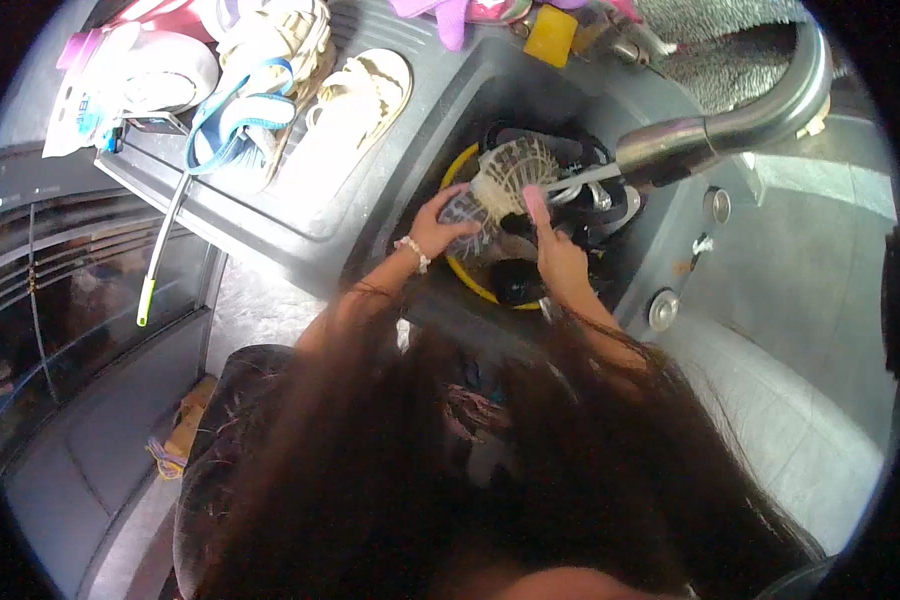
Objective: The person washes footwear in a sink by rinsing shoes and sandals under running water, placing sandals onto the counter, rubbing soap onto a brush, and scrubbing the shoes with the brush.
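Over the dark sink (390,215), my left hand (440,228) grips a shoe (515,178) with its patterned pale and grey sole turned up. A beaded bracelet is on that wrist. My right hand (562,262) is closed on a small pink object (536,205), its tip against the sole; its exact kind is hard to make out. Water runs from the metal faucet (670,152) toward the shoe. Below lies a yellow-rimmed basin (467,283) with dark footwear and straps (610,200) in and around it.
On the drainboard at the left are blue-strapped sandals (235,120), a cream sandal (375,95) and a long-handled tool with a green tip (160,255). A yellow sponge (550,36) and purple cloth (450,15) sit behind the sink. Long hair hangs across the lower view.
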Tool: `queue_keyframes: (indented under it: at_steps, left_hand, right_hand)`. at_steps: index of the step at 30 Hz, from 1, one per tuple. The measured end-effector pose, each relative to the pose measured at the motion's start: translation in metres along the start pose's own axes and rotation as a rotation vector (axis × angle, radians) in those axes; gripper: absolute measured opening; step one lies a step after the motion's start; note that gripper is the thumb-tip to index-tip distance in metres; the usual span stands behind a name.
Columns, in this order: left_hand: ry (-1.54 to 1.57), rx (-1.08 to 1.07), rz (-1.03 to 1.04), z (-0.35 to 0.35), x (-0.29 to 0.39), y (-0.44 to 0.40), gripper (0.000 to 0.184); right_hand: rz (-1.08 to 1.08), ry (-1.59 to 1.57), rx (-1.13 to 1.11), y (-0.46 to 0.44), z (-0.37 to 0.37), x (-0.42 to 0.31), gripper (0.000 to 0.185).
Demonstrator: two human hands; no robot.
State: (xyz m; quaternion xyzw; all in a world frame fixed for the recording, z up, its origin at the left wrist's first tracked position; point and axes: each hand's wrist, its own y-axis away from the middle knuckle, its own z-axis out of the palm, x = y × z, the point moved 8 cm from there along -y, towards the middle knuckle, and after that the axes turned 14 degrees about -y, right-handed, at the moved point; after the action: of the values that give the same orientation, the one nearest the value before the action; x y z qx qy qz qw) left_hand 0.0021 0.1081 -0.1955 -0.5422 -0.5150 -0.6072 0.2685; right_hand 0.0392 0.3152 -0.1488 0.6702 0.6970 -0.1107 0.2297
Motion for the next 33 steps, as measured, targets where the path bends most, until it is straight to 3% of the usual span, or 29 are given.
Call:
queue_keyframes:
  at_steps: [5, 9, 12, 13, 15, 18, 21, 22, 23, 26, 29, 31, 32, 33]
  left_hand:
    - [0.013, 0.016, -0.056, 0.000, 0.001, -0.001, 0.067]
    - [0.035, -0.042, -0.038, 0.000, -0.004, 0.000, 0.068]
    - [-0.124, 0.048, 0.083, -0.003, 0.007, 0.002, 0.069]
    - [0.009, -0.025, -0.032, 0.000, -0.003, -0.001, 0.069]
    - [0.063, -0.017, -0.093, 0.001, -0.006, -0.002, 0.070]
    - [0.077, -0.050, -0.067, 0.000, -0.011, -0.007, 0.070]
    - [-0.065, -0.008, 0.025, 0.002, -0.006, -0.002, 0.070]
    - [-0.140, 0.041, 0.073, -0.001, -0.008, -0.004, 0.070]
    - [0.027, -0.025, -0.055, 0.001, -0.001, -0.001, 0.070]
    - [0.029, -0.046, -0.093, 0.002, -0.007, -0.003, 0.072]
    - [0.084, -0.066, -0.144, 0.001, -0.016, -0.001, 0.073]
    - [-0.032, -0.038, 0.051, 0.002, -0.003, -0.006, 0.074]
    - [-0.001, -0.058, -0.088, 0.002, -0.006, -0.003, 0.073]
    - [0.003, -0.073, -0.078, 0.003, -0.005, 0.001, 0.073]
  right_hand:
    - [-0.006, -0.100, 0.014, -0.078, 0.007, -0.005, 0.069]
    - [-0.034, 0.002, 0.059, -0.007, 0.006, -0.012, 0.068]
    - [-0.025, 0.058, -0.070, -0.003, 0.007, -0.010, 0.068]
    - [-0.137, 0.081, 0.047, -0.028, 0.005, -0.018, 0.069]
    - [-0.151, 0.179, 0.130, -0.072, 0.014, -0.026, 0.069]
    - [-0.252, 0.129, 0.213, -0.023, 0.013, -0.023, 0.073]
    - [-0.313, 0.208, 0.148, 0.020, 0.026, 0.017, 0.074]
    - [-0.184, 0.221, 0.045, 0.001, 0.015, 0.005, 0.075]
    - [-0.295, 0.190, 0.111, -0.023, 0.008, -0.018, 0.074]
    - [-0.340, 0.268, 0.238, -0.059, 0.011, -0.034, 0.074]
    - [-0.289, 0.263, 0.104, -0.006, 0.011, -0.002, 0.061]
    - [-0.364, 0.177, 0.122, 0.030, -0.016, 0.019, 0.055]
    - [-0.263, 0.220, 0.048, 0.023, -0.025, 0.031, 0.051]
    - [-0.156, 0.256, -0.029, 0.017, -0.048, 0.027, 0.048]
